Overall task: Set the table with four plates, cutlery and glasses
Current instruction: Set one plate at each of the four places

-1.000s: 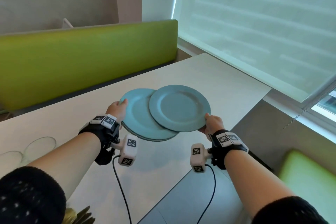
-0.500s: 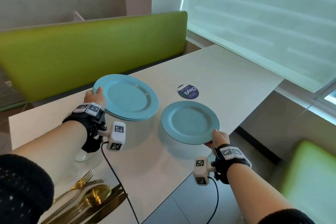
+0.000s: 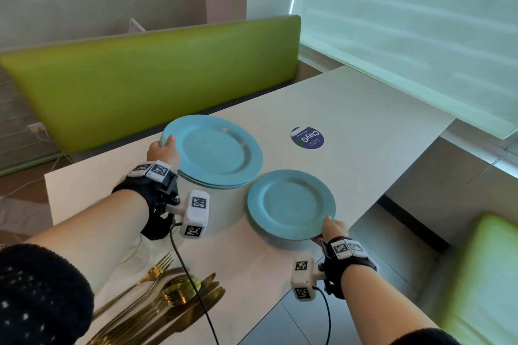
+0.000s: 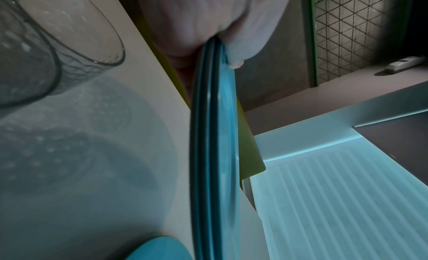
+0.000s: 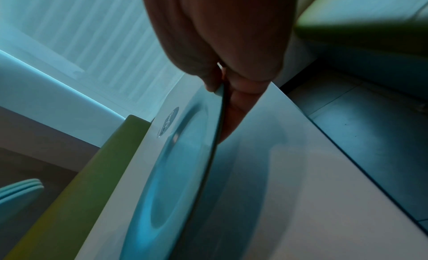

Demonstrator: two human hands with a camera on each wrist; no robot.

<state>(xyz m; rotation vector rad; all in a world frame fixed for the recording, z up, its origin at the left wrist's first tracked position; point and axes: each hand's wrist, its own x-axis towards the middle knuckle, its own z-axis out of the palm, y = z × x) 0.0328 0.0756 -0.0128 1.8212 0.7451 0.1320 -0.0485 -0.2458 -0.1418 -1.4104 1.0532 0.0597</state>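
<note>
My left hand (image 3: 164,150) grips the near-left rim of a stack of blue plates (image 3: 214,152), held above the white table (image 3: 364,109); the left wrist view shows thumb on top and fingers under three stacked rims (image 4: 212,135). My right hand (image 3: 332,230) pinches the near rim of a single blue plate (image 3: 290,206), low over the table near its right edge. In the right wrist view this plate (image 5: 173,172) hangs slightly above the surface, casting a shadow. Gold forks, spoons and knives (image 3: 168,297) lie at the near left. A clear glass (image 4: 57,44) stands under my left wrist.
A green bench back (image 3: 157,75) runs along the table's far side, and a green seat (image 3: 482,274) is at the lower right. A round dark sticker (image 3: 307,137) lies on the table. The window blind (image 3: 406,22) borders the right side.
The single plate has been lifted off the stack and carried right and down toward the table. My left hand has carried the stack left and away.
</note>
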